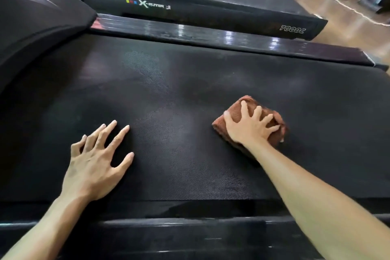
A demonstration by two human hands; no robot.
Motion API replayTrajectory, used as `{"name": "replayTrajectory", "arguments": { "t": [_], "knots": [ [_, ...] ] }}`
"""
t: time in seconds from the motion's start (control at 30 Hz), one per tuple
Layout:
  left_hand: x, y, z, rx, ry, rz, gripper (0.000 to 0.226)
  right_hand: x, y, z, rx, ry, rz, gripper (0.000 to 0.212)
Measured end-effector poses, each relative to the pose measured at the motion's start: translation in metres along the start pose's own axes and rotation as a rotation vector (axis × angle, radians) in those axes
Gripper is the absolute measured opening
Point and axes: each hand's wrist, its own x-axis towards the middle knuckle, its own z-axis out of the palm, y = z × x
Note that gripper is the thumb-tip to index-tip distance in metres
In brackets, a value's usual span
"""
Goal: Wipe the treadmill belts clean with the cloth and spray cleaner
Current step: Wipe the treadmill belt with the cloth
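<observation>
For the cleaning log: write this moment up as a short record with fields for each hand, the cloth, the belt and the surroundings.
left hand: left hand lies flat on the belt, fingers spread, holding nothing
right hand: right hand presses on the cloth, fingers spread over it
cloth: brown cloth, folded, lying on the belt under the right hand
belt: black textured treadmill belt, lighter patches showing on it
spray cleaner: not in view
surroundings: neighbouring treadmill marked X-Runner beyond the side rail; glossy brown floor at upper right
</observation>
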Motion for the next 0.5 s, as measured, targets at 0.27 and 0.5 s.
{"name": "replayTrajectory", "arguments": {
  "t": [0.27, 0.5],
  "knots": [
    [-0.001, -0.001, -0.001, -0.015, 0.013, 0.003, 0.073, 0.015, -0.068, 0.002, -0.051, 0.002, -0.527, 0.081],
    [-0.001, -0.002, 0.002, 0.001, 0.023, 0.009, 0.073, -0.032, -0.016, 0.015, 0.039, 0.047, -0.069, 0.083]
  ]
}}
